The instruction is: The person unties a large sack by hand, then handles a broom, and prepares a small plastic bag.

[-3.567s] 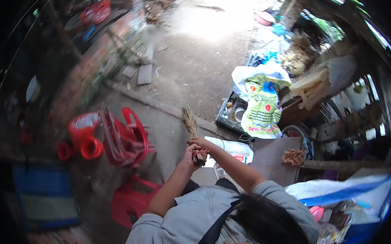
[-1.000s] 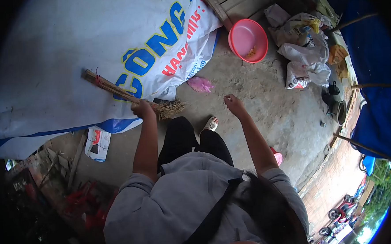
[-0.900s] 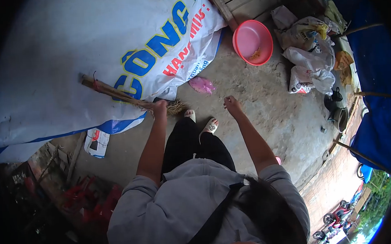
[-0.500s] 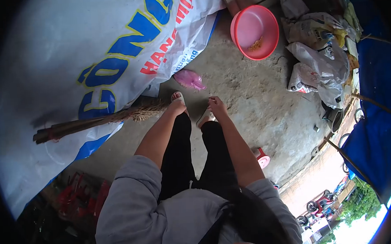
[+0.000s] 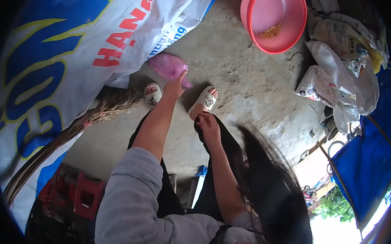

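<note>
My left hand (image 5: 174,86) reaches down to the pink plastic bag (image 5: 168,66) on the concrete floor. Its fingers are stretched out and apart over the bag's loose end, and part of the bag is hidden behind them. Near my right knee hangs my right hand (image 5: 209,126), fingers curled in, with nothing visible in them. A straw broom (image 5: 110,106) lies to the left of my feet, its long handle running over the printed white sheet (image 5: 85,44).
A pink basin (image 5: 282,11) with some yellowish bits inside stands at the upper right. Beyond it are crumpled sacks and plastic bags (image 5: 334,77) beside a blue tarp (image 5: 361,157). Red plastic stools (image 5: 86,196) are at the lower left. My sandalled feet are on the floor.
My left hand has moved forward to the pink bag. My right hand has drawn back toward my knee. The view has shifted, and hair now hangs at the right.
</note>
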Demonstrator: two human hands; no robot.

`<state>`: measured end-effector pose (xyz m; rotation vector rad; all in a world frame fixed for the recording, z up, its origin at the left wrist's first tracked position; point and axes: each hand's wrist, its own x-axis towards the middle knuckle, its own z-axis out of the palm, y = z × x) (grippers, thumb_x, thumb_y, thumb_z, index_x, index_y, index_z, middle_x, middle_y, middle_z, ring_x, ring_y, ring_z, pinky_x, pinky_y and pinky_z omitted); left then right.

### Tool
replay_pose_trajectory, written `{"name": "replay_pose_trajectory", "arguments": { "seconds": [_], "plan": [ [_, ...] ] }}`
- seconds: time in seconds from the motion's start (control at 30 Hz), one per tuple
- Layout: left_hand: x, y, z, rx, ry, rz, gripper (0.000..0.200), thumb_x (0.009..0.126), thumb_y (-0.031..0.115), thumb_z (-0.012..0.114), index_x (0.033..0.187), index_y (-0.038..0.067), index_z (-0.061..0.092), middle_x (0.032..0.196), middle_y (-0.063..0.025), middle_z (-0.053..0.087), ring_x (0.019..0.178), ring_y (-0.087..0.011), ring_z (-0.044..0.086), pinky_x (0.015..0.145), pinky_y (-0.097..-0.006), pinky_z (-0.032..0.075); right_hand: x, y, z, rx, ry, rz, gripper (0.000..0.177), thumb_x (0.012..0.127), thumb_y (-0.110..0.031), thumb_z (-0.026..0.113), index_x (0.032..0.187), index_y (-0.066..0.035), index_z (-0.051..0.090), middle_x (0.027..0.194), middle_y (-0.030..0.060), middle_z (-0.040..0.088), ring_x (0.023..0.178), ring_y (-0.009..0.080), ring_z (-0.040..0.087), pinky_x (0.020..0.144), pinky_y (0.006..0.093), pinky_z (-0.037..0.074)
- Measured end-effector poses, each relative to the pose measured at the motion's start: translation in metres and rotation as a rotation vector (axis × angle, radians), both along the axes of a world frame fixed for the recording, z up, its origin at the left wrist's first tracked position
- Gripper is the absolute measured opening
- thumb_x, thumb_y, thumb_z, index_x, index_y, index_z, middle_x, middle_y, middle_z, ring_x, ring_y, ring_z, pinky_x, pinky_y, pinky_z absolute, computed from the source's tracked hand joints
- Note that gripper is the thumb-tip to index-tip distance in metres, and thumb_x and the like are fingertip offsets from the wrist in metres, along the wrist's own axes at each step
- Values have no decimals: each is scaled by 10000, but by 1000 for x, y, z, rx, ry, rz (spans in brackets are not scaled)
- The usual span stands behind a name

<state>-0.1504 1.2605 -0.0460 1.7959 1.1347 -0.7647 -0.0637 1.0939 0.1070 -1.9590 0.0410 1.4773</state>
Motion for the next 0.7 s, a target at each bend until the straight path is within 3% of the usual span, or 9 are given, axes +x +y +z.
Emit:
{"name": "replay_pose_trajectory", "arguments": {
  "seconds": [0.03,0.1,0.2,0.27,0.3,0.4,0.53,0.6,0.7],
  "plan": [
    [6,-16,-34,-14,-4,10,546,817,262,659,1318,166,463,1089,-161,634,991,-365,625,835,-446,501,14,2,-11,-99,-170,333,294,936,-195,553,1178,-27,547,1022,74,629,888,137,622,803,280,480],
    [0,-37,-82,240,1,74,487,850,302,619,1290,148,478,978,-161,651,913,-377,631,767,-461,502,27,21,-3,-10,-162,301,302,929,-205,561,1178,-35,553,990,89,641,871,135,617,793,270,477],
    [2,-39,-78,362,-101,269,326,919,313,521,1123,71,600,920,-182,647,845,-396,619,724,-471,484,33,10,-2,18,-158,157,299,925,-243,543,1123,-20,567,960,147,657,861,250,654,767,338,500],
    [-3,-29,-45,455,-193,369,279,933,303,500,968,49,609,848,-193,628,794,-396,607,679,-482,465,33,-9,-2,-9,-214,211,279,921,-206,555,1127,-20,574,950,112,657,836,191,633,756,300,492],
    [-6,-19,-21,543,-297,466,330,947,293,479,813,26,618,776,-204,608,744,-396,596,634,-492,446,31,-19,-3,-41,-280,262,262,918,-170,567,1132,-20,581,940,77,657,811,132,612,746,262,484],
    [-21,-2,79,650,-398,799,348,947,293,477,782,13,602,663,-214,558,660,-422,555,593,-477,414,14,-70,-2,184,-492,367,228,912,-140,561,1101,-17,599,933,79,658,801,132,620,731,266,489],
    [-38,3,250,525,-599,893,367,955,281,480,745,-4,576,567,-145,527,544,-331,542,543,-401,411,7,-16,143,327,-538,408,212,895,-104,551,1082,-27,615,961,127,651,824,199,643,748,301,504],
    [-40,-9,355,177,-673,1107,385,968,272,483,698,7,558,517,-38,459,470,-153,482,481,-305,374,7,10,207,525,-670,510,267,847,-57,591,1114,-39,594,1052,153,620,930,286,622,816,342,492],
    [-40,-36,485,75,-863,1177,392,978,265,479,665,40,552,537,37,422,479,-34,414,446,-242,330,9,65,317,807,-846,587,328,814,-32,622,1138,-46,575,1073,155,610,988,321,593,851,382,473]
  ]
}}
